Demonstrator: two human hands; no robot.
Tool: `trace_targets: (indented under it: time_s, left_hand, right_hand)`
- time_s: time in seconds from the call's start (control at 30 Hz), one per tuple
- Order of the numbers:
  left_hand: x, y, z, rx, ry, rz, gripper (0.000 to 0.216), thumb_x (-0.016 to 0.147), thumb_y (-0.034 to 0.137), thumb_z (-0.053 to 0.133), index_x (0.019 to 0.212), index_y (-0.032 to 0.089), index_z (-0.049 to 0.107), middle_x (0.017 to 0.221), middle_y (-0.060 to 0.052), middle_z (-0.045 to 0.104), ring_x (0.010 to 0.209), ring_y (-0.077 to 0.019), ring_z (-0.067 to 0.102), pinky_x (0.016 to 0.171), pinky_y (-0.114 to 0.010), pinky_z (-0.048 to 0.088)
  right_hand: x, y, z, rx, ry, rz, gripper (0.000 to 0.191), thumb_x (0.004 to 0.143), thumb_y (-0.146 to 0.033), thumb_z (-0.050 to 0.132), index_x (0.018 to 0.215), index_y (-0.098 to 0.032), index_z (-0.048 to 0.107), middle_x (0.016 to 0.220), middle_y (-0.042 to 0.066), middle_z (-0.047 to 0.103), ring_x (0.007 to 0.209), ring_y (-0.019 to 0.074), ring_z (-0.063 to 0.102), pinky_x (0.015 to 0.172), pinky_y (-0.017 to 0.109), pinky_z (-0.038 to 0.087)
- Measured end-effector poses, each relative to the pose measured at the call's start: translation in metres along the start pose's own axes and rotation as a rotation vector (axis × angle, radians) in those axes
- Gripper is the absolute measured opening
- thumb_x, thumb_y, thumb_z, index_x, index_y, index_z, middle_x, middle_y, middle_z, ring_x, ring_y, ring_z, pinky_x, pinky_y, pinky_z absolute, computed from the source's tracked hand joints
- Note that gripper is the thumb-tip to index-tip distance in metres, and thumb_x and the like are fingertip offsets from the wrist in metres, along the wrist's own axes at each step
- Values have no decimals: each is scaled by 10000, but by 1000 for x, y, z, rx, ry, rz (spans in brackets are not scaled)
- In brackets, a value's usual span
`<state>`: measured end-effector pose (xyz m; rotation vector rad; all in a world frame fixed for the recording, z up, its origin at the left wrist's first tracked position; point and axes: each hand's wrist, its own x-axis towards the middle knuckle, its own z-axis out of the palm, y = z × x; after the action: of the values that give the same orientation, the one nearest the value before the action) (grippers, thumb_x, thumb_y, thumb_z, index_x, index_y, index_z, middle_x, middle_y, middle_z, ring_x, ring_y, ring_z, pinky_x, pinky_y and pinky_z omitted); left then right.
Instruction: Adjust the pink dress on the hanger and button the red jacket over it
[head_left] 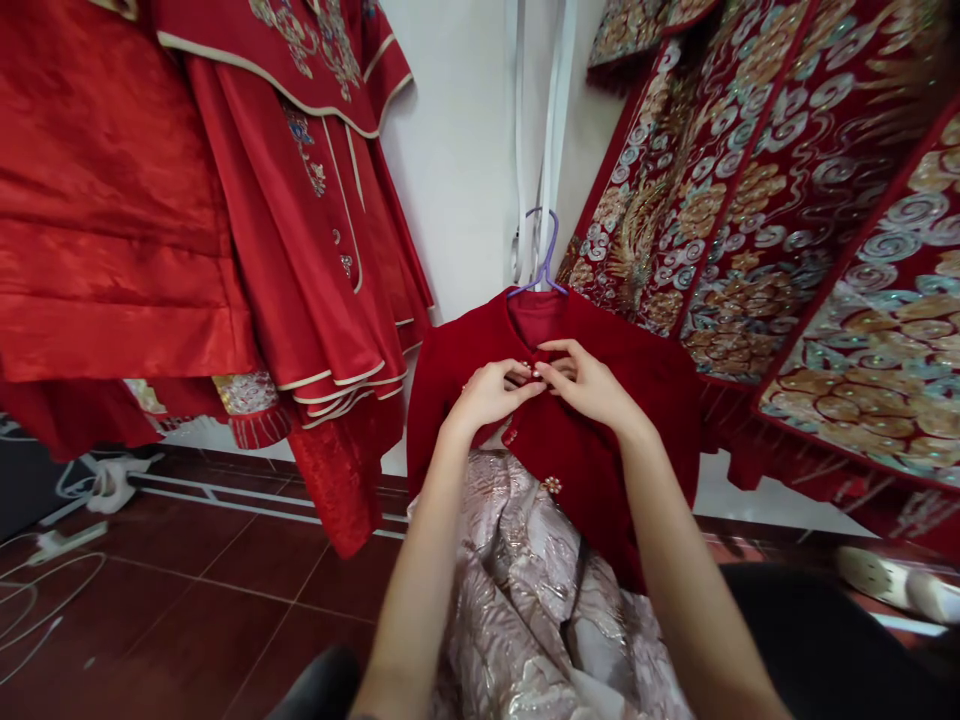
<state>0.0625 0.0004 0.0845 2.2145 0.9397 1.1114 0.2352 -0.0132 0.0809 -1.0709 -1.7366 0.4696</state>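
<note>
A dark red jacket (pixel 600 470) hangs on a purple hanger (pixel 549 255), its front partly open lower down. My left hand (pixel 491 395) and my right hand (pixel 589 385) meet at the front just below the neckline. Both have thumb and fingers pinched on the jacket's front edges around a small pearl-like button (pixel 536 373); how far it is fastened is hidden by the fingertips. Lower on the front sits a flower-shaped button (pixel 552 485). A shiny pinkish-silver patterned garment (pixel 517 560) shows under the jacket and drapes down between my forearms.
Red garments with pale piping (pixel 322 250) hang at the left. Heavily embroidered red garments (pixel 750 220) hang at the right. White straps (pixel 551 110) run up the wall above the hanger. Cables (pixel 52 600) and pale shoes (pixel 112 485) are low at the left.
</note>
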Motion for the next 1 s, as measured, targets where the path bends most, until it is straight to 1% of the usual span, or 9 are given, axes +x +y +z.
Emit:
trace_targets:
  time_s: [0.1, 0.2, 0.37, 0.5, 0.6, 0.77, 0.87, 0.93, 1.0]
  left_hand:
    - [-20, -2, 5, -346, 16, -182, 369, 904, 425, 468, 1106, 160, 626, 1239, -119, 620, 1102, -196, 595, 922, -338, 474]
    - [-47, -5, 6, -614, -34, -333, 494, 910, 542, 384, 1240, 223, 568, 1412, -105, 475, 1240, -233, 511, 960, -387, 468]
    - [-74, -16, -1, -764, -286, -415, 655, 883, 656, 254, 1333, 247, 497, 1500, -89, 337, 1327, -266, 410, 1004, -433, 437]
    - [-73, -19, 0, -737, -255, -394, 674, 884, 659, 223, 1381, 257, 438, 1520, -84, 294, 1340, -258, 391, 1021, -417, 423]
    - [-70, -17, 5, -684, -201, -353, 652, 883, 651, 261, 1380, 269, 442, 1515, -82, 305, 1324, -265, 414, 995, -410, 451]
    - [-62, -14, 17, -627, -79, -292, 637, 885, 647, 265, 1375, 285, 451, 1521, -67, 298, 1143, -254, 570, 750, -328, 569]
    - [-55, -14, 26, -619, -65, -273, 659, 891, 649, 213, 1353, 264, 482, 1498, -84, 346, 1036, -227, 610, 580, -254, 546]
    - [-52, -13, 29, -607, -33, -275, 664, 892, 648, 212, 1348, 250, 487, 1486, -93, 368, 975, -205, 618, 517, -222, 508]
    - [-51, -13, 29, -564, 9, -286, 666, 889, 650, 229, 1334, 236, 503, 1453, -99, 419, 893, -181, 616, 459, -201, 449]
  right_hand:
    - [-20, -1, 4, 282, 78, 117, 373, 836, -436, 553, 1134, -213, 521, 985, 75, 648, 886, 188, 663, 706, 344, 591]
    - [-41, -1, 16, 293, 274, 136, 335, 807, -457, 580, 1015, -197, 544, 954, 81, 630, 837, 196, 647, 599, 322, 593]
    - [-60, 11, 49, 57, 25, 180, 496, 684, -315, 691, 1104, -180, 466, 934, 70, 577, 815, 208, 620, 743, 416, 565]
    - [-61, 29, 70, -180, 53, 65, 711, 544, -88, 661, 1188, -211, 386, 1121, 96, 449, 1051, 260, 529, 907, 457, 489]
    - [-57, 40, 71, -181, 90, -4, 681, 575, -71, 606, 1194, -204, 356, 1144, 106, 425, 1088, 256, 505, 950, 452, 459]
    - [-58, 40, 47, -10, 34, 84, 360, 748, -189, 530, 1078, -210, 388, 905, 33, 533, 770, 176, 591, 713, 368, 538]
    - [-62, 34, 42, 83, -78, 121, 562, 675, -283, 677, 1129, -200, 356, 970, 51, 517, 830, 186, 598, 689, 339, 547]
    - [-63, 31, 49, 74, -66, 117, 691, 622, -294, 732, 1168, -200, 320, 1018, 64, 496, 858, 191, 591, 698, 340, 546]
    - [-62, 27, 59, 85, -26, 85, 667, 642, -280, 714, 1166, -212, 307, 1006, 52, 501, 858, 185, 587, 704, 338, 540]
